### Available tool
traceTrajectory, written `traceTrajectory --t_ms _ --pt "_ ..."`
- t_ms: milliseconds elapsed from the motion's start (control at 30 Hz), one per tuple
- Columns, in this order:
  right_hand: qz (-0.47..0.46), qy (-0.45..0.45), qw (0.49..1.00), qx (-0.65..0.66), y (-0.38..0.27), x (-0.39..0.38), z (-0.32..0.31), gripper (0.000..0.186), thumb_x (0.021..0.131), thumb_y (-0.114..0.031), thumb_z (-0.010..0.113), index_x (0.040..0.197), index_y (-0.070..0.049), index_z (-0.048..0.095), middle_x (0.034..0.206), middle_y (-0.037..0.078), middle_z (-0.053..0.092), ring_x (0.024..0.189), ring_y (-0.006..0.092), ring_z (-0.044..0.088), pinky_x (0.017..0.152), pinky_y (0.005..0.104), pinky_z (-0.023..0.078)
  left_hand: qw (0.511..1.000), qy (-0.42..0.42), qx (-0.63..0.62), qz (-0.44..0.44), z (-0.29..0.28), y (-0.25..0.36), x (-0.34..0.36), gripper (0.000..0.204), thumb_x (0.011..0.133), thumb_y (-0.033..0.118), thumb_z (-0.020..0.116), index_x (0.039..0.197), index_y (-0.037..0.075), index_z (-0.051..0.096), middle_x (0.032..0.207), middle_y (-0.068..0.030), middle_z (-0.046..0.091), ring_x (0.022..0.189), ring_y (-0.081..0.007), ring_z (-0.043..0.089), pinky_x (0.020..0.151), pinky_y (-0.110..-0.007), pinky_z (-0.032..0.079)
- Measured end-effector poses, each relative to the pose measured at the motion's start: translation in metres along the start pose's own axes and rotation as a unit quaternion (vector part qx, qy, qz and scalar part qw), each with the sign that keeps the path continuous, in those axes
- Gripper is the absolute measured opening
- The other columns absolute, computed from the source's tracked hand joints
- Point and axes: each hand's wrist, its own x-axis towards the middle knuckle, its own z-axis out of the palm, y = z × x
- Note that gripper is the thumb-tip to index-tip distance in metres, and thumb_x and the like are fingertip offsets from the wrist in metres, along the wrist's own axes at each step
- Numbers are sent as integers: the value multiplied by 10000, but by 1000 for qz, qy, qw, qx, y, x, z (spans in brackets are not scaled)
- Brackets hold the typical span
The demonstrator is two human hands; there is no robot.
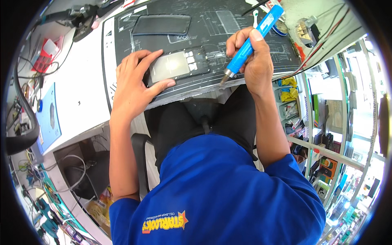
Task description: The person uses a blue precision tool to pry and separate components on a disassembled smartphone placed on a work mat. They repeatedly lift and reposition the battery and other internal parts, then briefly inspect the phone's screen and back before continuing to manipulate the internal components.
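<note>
On a dark printed work mat (230, 53), my left hand (134, 83) rests with spread fingers around the left end of an opened black phone body (171, 65), which shows a pale inner plate and small white parts at its right end. My right hand (255, 61) grips a blue tool (249, 45) like a soldering iron, its metal tip pointing down-left near the mat's front edge, right of the phone body. A black phone panel (159, 24) lies farther back on the mat.
A white tabletop (83, 73) extends left, with a blue mat (49, 118), a red tray (49, 51), cables and a black jointed device (81, 22). Wires run along the bench's right edge beside shelving (322, 139) full of goods. A chair (143, 159) is beneath me.
</note>
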Motion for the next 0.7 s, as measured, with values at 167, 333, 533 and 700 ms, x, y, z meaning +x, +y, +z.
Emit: traceTrajectory --t_ms 167,333,533,700 --pt "97 14 986 136 -20 -25 -5 403 1216 -472 461 1139 -92 570 1062 156 739 673 122 672 513 242 470 1000 -9 4 -7 -5 7 3 811 800 466 945 1516 165 710 1442 -102 626 1403 -345 535 1222 -472 371" --pt "126 -18 965 228 -25 -49 -10 270 1175 -247 630 1319 -23 591 1169 177 763 868 171 747 723 286 627 1000 8 0 8 -2 8 1 802 811 448 955 1506 136 705 1437 -112 633 1388 -365 551 1222 -486 384" --pt "49 22 982 180 -30 -75 -38 292 1172 -228 637 1393 -37 638 1366 213 762 977 162 754 842 314 636 1000 -3 -26 -4 -3 3 -4 797 818 220 907 1572 140 660 1584 -184 561 1506 -407 486 1297 -492 348" --pt "34 43 927 372 -51 -83 -74 329 1191 -263 608 1464 -91 546 1368 178 754 964 205 779 790 339 624 999 8 -31 30 5 7 -3 812 767 156 870 1546 91 653 1492 -182 574 1435 -411 521 1265 -517 371"
